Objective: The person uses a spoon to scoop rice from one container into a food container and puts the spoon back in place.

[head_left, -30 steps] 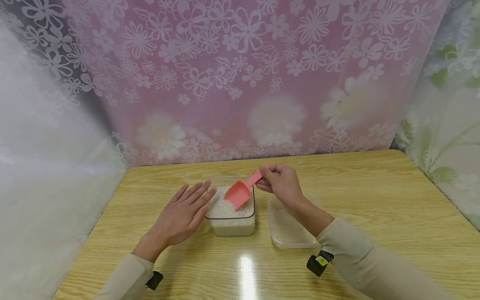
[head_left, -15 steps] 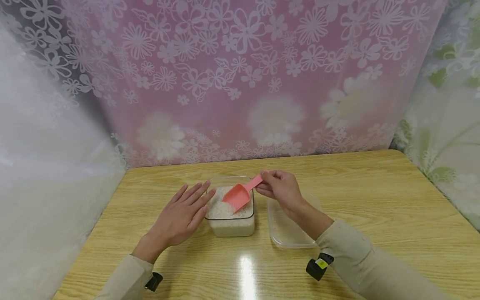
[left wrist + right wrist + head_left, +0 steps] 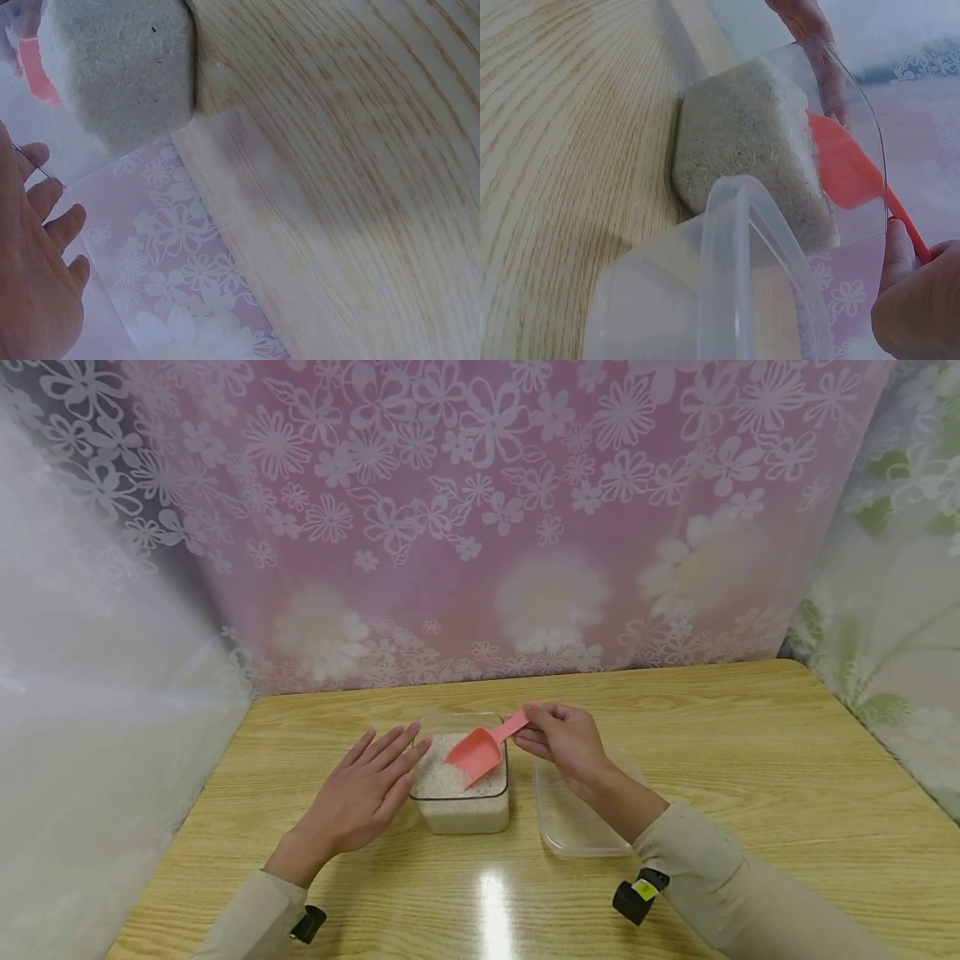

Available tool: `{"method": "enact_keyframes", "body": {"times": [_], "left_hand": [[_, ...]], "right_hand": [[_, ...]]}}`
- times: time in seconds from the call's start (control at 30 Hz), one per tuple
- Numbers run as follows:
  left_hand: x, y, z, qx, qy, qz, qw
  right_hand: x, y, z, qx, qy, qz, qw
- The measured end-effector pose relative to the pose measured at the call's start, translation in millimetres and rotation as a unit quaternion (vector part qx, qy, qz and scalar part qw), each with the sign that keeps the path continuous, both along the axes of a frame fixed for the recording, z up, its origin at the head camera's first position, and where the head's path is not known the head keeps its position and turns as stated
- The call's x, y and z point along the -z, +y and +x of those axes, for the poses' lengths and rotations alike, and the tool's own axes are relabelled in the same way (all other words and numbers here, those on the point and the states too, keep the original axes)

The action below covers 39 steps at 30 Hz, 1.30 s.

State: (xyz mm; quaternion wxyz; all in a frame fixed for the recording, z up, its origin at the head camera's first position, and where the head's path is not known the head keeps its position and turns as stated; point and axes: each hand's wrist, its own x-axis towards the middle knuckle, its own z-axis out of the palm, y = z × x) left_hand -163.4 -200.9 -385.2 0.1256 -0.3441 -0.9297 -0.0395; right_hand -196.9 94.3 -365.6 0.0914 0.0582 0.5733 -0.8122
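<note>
A clear, dark-rimmed container point(image 3: 465, 814) stands on the table, well filled with white rice point(image 3: 438, 777). My right hand point(image 3: 566, 739) pinches the handle of a pink scoop point(image 3: 476, 756) between thumb and fingers. The scoop tilts down to the left, its front edge in the rice, and grains lie at its mouth. In the right wrist view the scoop's bowl point(image 3: 844, 161) shows inside the container wall, over the rice surface. My left hand point(image 3: 367, 789) has its fingers extended, fingertips at the container's left rim.
Just right of the rice container, under my right forearm, sits a second translucent plastic container point(image 3: 577, 818). Black wrist cameras point(image 3: 633, 902) are strapped to both sleeves. A pink flowered curtain point(image 3: 480, 527) hangs behind the wooden table point(image 3: 750, 760).
The right hand and scoop have dipped slightly down and toward me, and more rice shows at the scoop's front edge. In the last half second little moved. The left hand stays put.
</note>
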Motion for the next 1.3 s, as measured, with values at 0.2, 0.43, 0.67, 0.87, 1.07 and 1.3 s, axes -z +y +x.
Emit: {"method": "enact_keyframes", "body": {"times": [0.2, 0.43, 0.67, 0.87, 1.07, 1.3], "left_hand": [[0.6, -0.3, 0.8, -0.002, -0.003, 0.002, 1.0000], [0.0, 0.2, 1.0, -0.001, -0.004, 0.001, 1.0000], [-0.5, 0.6, 1.1, 0.000, -0.004, 0.002, 1.0000], [-0.6, 0.8, 1.0, -0.001, -0.003, 0.003, 1.0000], [0.1, 0.7, 0.9, -0.002, -0.003, 0.007, 1.0000], [0.4, 0.8, 1.1, 0.000, -0.003, 0.013, 0.9999]], "right_hand": [[-1.1, 2, 2.3, -0.003, -0.008, -0.019, 0.9998], [-1.0, 4, 3.2, 0.000, -0.024, -0.037, 0.9990], [-1.8, 5, 2.8, 0.002, -0.039, -0.061, 0.9974], [-3.4, 8, 3.0, 0.001, -0.044, -0.081, 0.9958], [-5.8, 10, 3.3, -0.003, -0.039, -0.100, 0.9942], [-10.7, 13, 3.5, 0.002, -0.048, -0.127, 0.9907]]}}
